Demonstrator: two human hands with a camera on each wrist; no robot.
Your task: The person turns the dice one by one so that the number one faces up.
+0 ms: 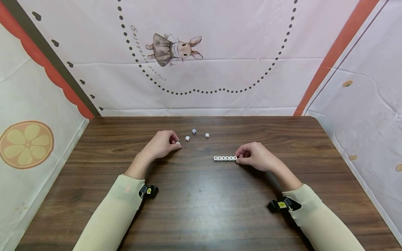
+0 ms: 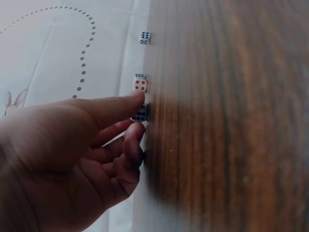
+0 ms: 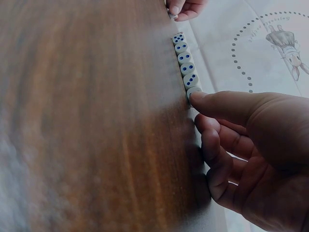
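My left hand (image 1: 161,143) pinches a white die (image 2: 140,114) between thumb and fingertips, low at the tabletop. Only part of that die shows past the fingers. On the right, several white dice stand in a straight, touching row (image 1: 223,158), each with one large dark pip on top. My right hand (image 1: 258,157) is at the row's right end, with thumb and index finger gripping the end die (image 3: 192,92). The thumb partly covers it. Blue pips mark the row's near sides in the right wrist view.
Three loose dice lie beyond the left hand: one nearest it (image 1: 187,138), one farther back (image 1: 194,131) and one to the right (image 1: 207,135). The brown wooden table (image 1: 201,202) ends at a printed cloth (image 1: 226,45) behind; similar cloth hangs at both sides.
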